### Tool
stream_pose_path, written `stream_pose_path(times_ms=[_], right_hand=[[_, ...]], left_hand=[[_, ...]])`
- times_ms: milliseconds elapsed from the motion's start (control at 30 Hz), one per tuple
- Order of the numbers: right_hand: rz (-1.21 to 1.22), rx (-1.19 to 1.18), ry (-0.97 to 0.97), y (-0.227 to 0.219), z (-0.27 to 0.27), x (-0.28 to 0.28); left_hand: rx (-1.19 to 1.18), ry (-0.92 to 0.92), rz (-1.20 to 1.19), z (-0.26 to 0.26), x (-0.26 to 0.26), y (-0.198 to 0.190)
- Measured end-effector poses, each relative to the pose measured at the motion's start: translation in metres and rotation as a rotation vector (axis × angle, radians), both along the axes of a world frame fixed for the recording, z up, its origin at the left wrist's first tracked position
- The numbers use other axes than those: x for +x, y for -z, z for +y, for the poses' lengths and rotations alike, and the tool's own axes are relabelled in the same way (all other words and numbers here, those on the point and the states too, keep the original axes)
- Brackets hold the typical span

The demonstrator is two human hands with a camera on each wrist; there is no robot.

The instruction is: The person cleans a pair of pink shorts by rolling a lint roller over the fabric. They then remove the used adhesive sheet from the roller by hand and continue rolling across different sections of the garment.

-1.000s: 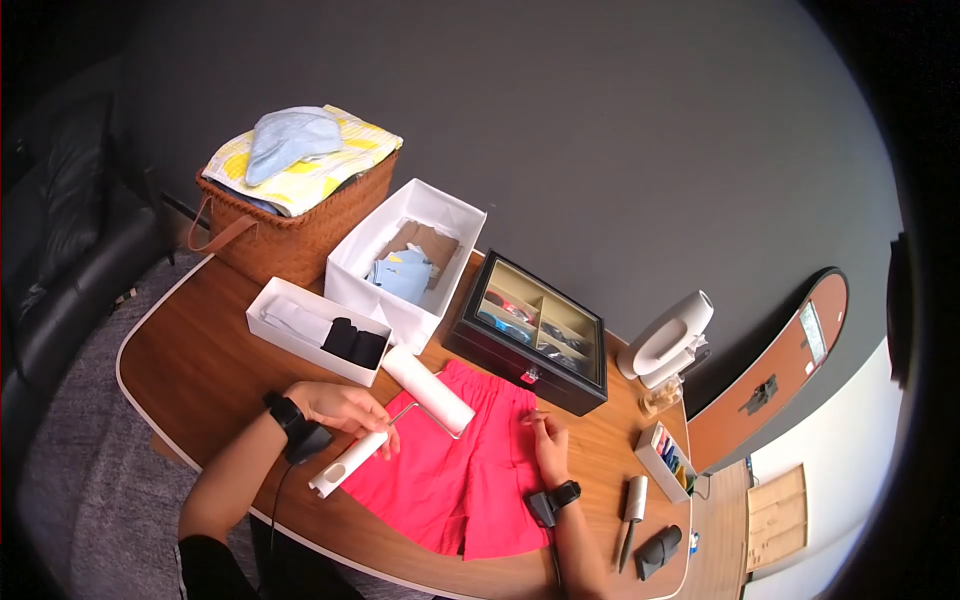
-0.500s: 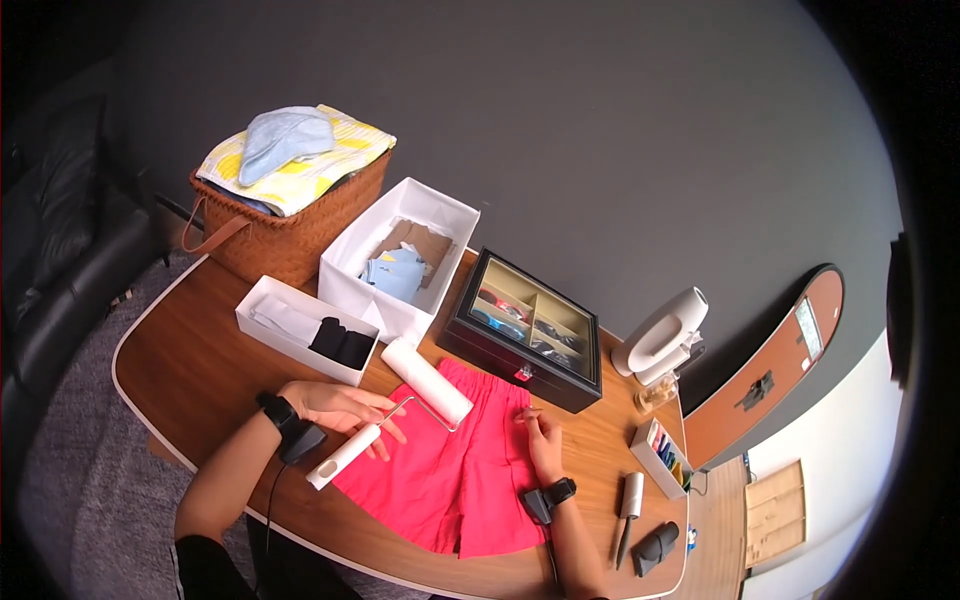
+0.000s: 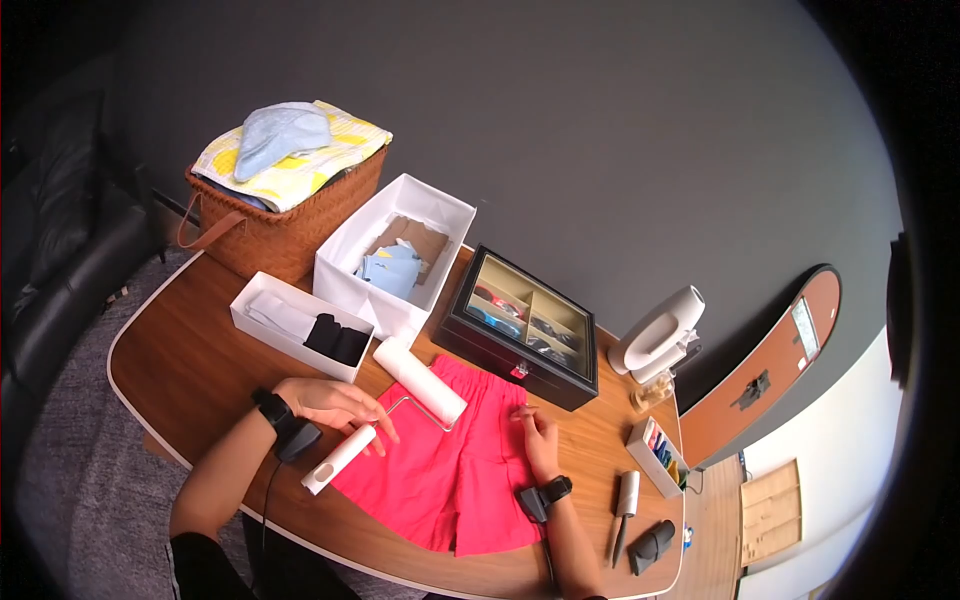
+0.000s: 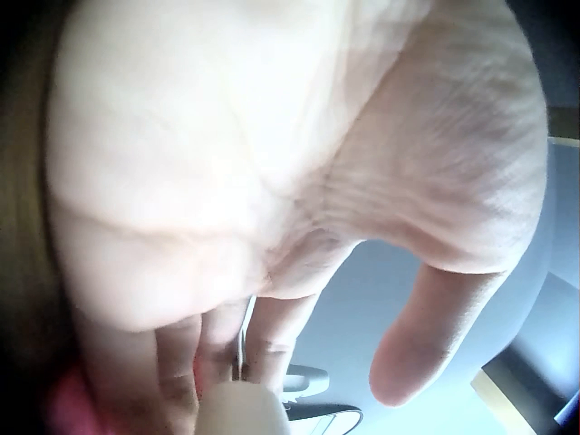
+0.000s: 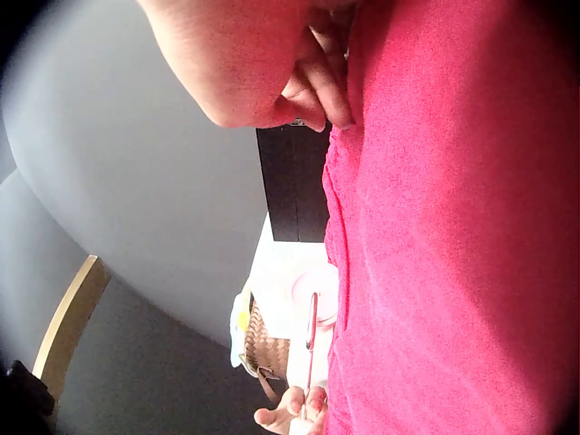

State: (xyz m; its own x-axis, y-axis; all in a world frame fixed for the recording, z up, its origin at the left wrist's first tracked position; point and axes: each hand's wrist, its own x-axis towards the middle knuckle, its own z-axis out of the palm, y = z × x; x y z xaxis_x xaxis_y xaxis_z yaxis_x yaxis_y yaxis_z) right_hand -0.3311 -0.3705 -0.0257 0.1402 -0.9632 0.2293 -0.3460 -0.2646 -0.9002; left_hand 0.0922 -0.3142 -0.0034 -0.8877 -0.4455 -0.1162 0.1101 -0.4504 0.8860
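Note:
Pink shorts [image 3: 455, 480] lie spread on the wooden table. A lint roller's white cylinder [image 3: 425, 385] is over their upper left part, its white handle [image 3: 340, 460] pointing down-left. My left hand [image 3: 325, 402] is above the shorts' left side, fingers fairly straight. In the left wrist view its metal rod [image 4: 242, 340] passes between fingers of the left hand [image 4: 290, 181], thumb apart. My right hand [image 3: 541, 440] rests at the upper right of the shorts, fingers loosely bent. In the right wrist view, fingertips of the right hand [image 5: 254, 63] touch the pink cloth [image 5: 435, 227].
Behind stand a wicker basket [image 3: 290, 235], a large white box [image 3: 335, 260], a narrow box [image 3: 295, 347] of socks and a black glass-topped case [image 3: 520, 372]. On the right are a white appliance [image 3: 655, 335], a small box [image 3: 652, 468], a small roller [image 3: 627, 495] and a dark pouch [image 3: 652, 547].
My left hand's fingers have loosened and straightened around the roller's rod. The right hand stays at the same part of the shorts. The whole head view has shifted slightly.

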Motion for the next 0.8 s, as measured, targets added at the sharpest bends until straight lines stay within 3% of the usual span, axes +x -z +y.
stream_pose_path(times_ms=[200,500,600,667,800], right_hand=[[0.002,-0.019,-0.005,0.002,-0.001,0.0],[-0.017,-0.018,-0.016,-0.001,0.001,0.002],[-0.013,-0.02,-0.02,-0.002,0.001,0.002],[-0.011,-0.009,-0.008,-0.005,0.003,0.005],[-0.015,0.007,0.0,-0.008,0.005,0.007]], left_hand=[[-0.053,0.067,0.086,-0.004,0.001,0.01],[-0.002,-0.054,0.014,0.006,-0.003,-0.009],[0.004,-0.032,0.034,-0.001,0.001,0.002],[-0.076,0.094,0.045,-0.007,0.005,0.007],[-0.043,0.056,0.012,0.0,0.004,0.002]])
